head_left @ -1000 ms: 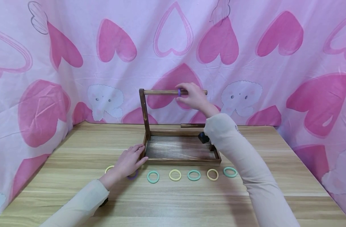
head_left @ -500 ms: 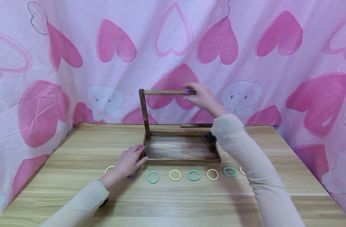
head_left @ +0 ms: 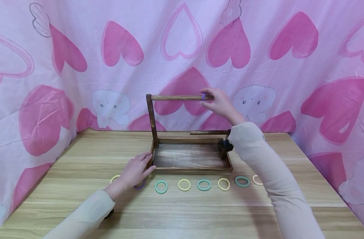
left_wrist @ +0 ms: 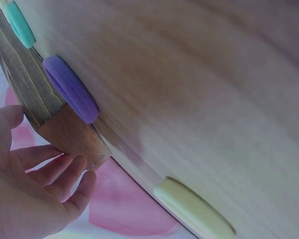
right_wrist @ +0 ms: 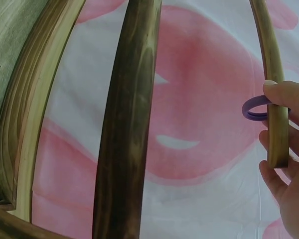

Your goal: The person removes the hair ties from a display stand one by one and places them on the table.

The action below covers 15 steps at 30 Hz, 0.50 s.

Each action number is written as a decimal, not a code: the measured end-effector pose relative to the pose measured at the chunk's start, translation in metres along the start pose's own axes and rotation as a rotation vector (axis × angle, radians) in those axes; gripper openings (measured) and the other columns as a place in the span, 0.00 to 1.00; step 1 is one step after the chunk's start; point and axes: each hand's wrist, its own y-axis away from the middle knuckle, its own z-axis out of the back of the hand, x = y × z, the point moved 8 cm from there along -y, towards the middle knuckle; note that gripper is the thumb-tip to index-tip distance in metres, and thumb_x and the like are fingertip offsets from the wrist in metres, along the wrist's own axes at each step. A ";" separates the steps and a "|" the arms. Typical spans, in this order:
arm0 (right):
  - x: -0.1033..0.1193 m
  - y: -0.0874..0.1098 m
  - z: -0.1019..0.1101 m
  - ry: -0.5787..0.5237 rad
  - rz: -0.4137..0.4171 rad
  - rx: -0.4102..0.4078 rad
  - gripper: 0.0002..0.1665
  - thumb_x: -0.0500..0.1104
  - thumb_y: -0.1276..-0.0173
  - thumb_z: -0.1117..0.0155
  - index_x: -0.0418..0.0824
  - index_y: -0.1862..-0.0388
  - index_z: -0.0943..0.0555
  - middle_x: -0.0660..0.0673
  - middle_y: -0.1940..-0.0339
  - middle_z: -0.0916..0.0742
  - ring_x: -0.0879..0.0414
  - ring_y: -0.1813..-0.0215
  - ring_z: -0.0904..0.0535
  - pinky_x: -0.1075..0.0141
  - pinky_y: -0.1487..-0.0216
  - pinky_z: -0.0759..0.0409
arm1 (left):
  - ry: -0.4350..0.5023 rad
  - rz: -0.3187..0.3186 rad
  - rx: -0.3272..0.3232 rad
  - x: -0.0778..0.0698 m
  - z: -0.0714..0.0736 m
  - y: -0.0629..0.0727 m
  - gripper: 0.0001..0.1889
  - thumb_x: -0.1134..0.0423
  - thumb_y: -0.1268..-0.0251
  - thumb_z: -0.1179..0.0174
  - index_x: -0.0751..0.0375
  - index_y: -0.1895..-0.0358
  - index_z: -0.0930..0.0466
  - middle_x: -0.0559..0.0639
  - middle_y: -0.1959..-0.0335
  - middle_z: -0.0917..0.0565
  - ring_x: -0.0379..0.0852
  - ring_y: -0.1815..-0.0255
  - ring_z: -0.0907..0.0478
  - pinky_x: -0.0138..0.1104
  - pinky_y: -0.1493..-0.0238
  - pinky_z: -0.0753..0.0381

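Observation:
My right hand pinches a purple hair tie that encircles the upper wooden rod near its free right end. In the right wrist view that rod end passes through the loop, between thumb and fingers. The rod juts from a post at the left of a dark wooden rack with a shallow tray base. My left hand rests on the tray's left front corner, fingers relaxed. Close beside it lie another purple hair tie and a pale yellow hair tie.
A lower rod points left from the rack's right post, mostly hidden by my right sleeve. Along the table before the rack runs a row of several hair ties, including a green one, a yellow one and a pale pink one. A patterned curtain hangs behind.
My right hand has slid rightward along the upper rod with the purple hair tie, nearer its free end. More of the pale pink hair tie shows beside the sleeve. The left hand stays put.

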 end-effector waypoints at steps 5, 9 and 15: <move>-0.002 0.002 0.006 -0.014 0.019 -0.023 0.26 0.36 0.47 0.34 0.33 0.48 0.26 0.41 0.60 0.20 0.51 0.58 0.25 0.62 0.52 0.30 | 0.000 -0.005 -0.006 0.000 0.000 0.000 0.26 0.53 0.41 0.44 0.72 0.47 0.29 0.62 0.48 0.28 0.58 0.48 0.32 0.49 0.59 0.30; -0.004 0.004 0.010 -0.013 0.031 -0.041 0.25 0.36 0.47 0.34 0.33 0.49 0.26 0.41 0.61 0.20 0.52 0.60 0.25 0.62 0.55 0.29 | 0.005 -0.002 -0.005 0.000 0.000 0.000 0.26 0.53 0.41 0.44 0.72 0.47 0.29 0.62 0.47 0.28 0.58 0.48 0.32 0.50 0.58 0.30; -0.006 0.008 0.016 0.026 0.044 -0.061 0.25 0.36 0.47 0.34 0.32 0.49 0.26 0.41 0.62 0.19 0.51 0.60 0.28 0.58 0.55 0.33 | 0.005 0.000 -0.002 0.000 0.001 0.000 0.26 0.53 0.42 0.44 0.72 0.47 0.29 0.62 0.47 0.28 0.58 0.48 0.32 0.50 0.58 0.30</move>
